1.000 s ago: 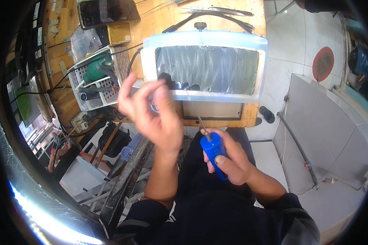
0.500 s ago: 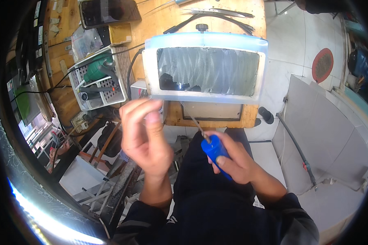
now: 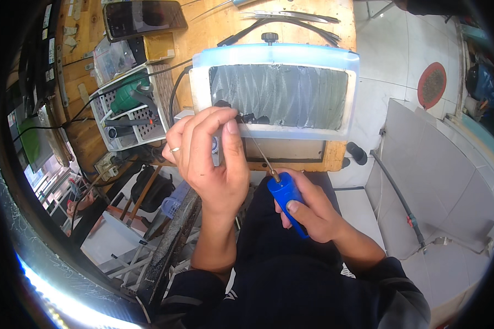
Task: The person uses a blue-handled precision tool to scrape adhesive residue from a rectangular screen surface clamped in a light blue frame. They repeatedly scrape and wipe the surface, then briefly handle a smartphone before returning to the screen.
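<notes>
- A tool with a blue handle is gripped by the right hand, its fingers wrapped around the handle and its thumb laid along the near face.
- The tool's thin metal shaft is pointed forward and to the left, away from the right hand, and its far end is brought close to the left fingertips, at the near edge of the framed panel.
- The left hand is raised just beyond and to the left of the handle, with its fingers bent and its thumb held near the index fingertip; whether anything is pinched there cannot be told.
- A ring is worn on the left hand.
- A grey, streaked panel is set in a white frame with a pale blue border, and is placed on the counter ahead of both hands.
- The panel's near left corner is partly covered from view by the left fingertips, while the right hand is kept well apart from it, on the near side.
- Dark patches are seen along the panel's near left part, beside those fingertips.
- A white basket is placed left of the frame, and a green object is held in it.
- A phone is laid beyond the basket.
</notes>
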{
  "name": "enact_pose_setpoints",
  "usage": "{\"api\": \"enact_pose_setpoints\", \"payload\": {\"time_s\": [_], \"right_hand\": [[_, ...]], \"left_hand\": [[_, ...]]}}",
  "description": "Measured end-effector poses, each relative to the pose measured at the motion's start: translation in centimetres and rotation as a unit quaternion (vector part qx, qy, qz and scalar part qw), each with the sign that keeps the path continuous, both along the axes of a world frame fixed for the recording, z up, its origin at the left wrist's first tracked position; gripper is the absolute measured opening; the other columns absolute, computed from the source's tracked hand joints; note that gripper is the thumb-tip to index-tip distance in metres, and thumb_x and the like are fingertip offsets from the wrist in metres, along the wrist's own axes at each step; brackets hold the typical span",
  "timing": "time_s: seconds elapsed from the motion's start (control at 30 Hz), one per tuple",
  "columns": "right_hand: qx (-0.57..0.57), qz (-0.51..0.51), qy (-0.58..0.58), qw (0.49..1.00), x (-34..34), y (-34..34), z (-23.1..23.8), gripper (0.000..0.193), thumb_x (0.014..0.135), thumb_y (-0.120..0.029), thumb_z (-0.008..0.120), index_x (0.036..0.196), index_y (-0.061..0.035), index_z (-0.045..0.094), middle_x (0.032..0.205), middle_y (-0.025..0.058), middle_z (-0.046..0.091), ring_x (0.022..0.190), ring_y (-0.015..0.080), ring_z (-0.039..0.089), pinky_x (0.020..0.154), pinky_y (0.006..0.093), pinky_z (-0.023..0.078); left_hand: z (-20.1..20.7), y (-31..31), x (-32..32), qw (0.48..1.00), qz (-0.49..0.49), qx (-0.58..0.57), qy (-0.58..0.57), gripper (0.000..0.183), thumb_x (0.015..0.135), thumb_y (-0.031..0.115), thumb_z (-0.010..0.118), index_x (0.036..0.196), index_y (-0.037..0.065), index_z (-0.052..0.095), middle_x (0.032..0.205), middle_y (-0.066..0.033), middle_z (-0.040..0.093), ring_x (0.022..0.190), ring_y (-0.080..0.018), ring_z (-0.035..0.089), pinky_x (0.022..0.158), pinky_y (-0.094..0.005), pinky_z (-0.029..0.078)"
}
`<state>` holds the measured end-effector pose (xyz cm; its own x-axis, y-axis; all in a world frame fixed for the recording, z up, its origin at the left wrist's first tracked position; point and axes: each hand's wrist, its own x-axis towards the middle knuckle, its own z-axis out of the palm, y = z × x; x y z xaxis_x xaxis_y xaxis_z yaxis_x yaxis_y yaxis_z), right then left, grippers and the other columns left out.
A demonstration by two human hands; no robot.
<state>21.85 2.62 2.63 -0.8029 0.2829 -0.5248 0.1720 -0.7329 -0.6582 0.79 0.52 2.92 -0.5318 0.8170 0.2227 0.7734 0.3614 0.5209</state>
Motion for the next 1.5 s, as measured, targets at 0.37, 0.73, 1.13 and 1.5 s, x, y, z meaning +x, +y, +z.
{"api": "enact_pose_setpoints", "payload": {"time_s": [0.37,0.73,1.13,1.5], "right_hand": [[-0.009,-0.056,-0.008,0.998,0.4,-0.3,0.4,0.056,0.107,-0.020,0.052,0.157,-0.0010,0.035,0.097,0.0126,0.064,0.072,0.0142,0.065,0.069,0.0302,0.054],[-0.009,-0.081,-0.003,0.997,0.6,-0.8,0.2,0.056,0.108,-0.021,0.052,0.156,0.0017,0.035,0.099,0.0130,0.064,0.072,0.0136,0.065,0.069,0.0293,0.055],[-0.004,-0.094,-0.010,0.996,0.8,-1.4,0.4,0.057,0.107,-0.021,0.052,0.155,0.0035,0.036,0.099,0.0135,0.064,0.073,0.0136,0.065,0.069,0.0296,0.055],[0.000,-0.115,-0.014,0.993,0.8,-2.3,0.4,0.058,0.107,-0.023,0.052,0.156,0.0040,0.034,0.099,0.0136,0.064,0.073,0.0133,0.065,0.069,0.0290,0.055]], "left_hand": [[0.1,0.9,0.6,0.997,0.041,-0.048,0.038,0.021,0.086,0.020,0.084,0.101,0.013,0.070,0.098,-0.0004,0.068,0.105,-0.0255,0.056,0.096,-0.0418,0.031],[0.9,1.7,0.7,0.991,0.025,-0.116,0.069,0.024,0.094,0.032,0.077,0.104,0.011,0.069,0.093,-0.0016,0.061,0.101,-0.0228,0.052,0.092,-0.0407,0.032],[0.9,1.9,0.9,0.990,0.022,-0.119,0.068,0.033,0.092,0.036,0.080,0.106,0.010,0.066,0.093,-0.0031,0.057,0.098,-0.0244,0.050,0.091,-0.0420,0.033],[1.1,2.1,0.9,0.988,0.032,-0.135,0.063,0.039,0.091,0.042,0.079,0.105,0.009,0.065,0.094,-0.0050,0.056,0.099,-0.0260,0.049,0.090,-0.0430,0.033]]}}
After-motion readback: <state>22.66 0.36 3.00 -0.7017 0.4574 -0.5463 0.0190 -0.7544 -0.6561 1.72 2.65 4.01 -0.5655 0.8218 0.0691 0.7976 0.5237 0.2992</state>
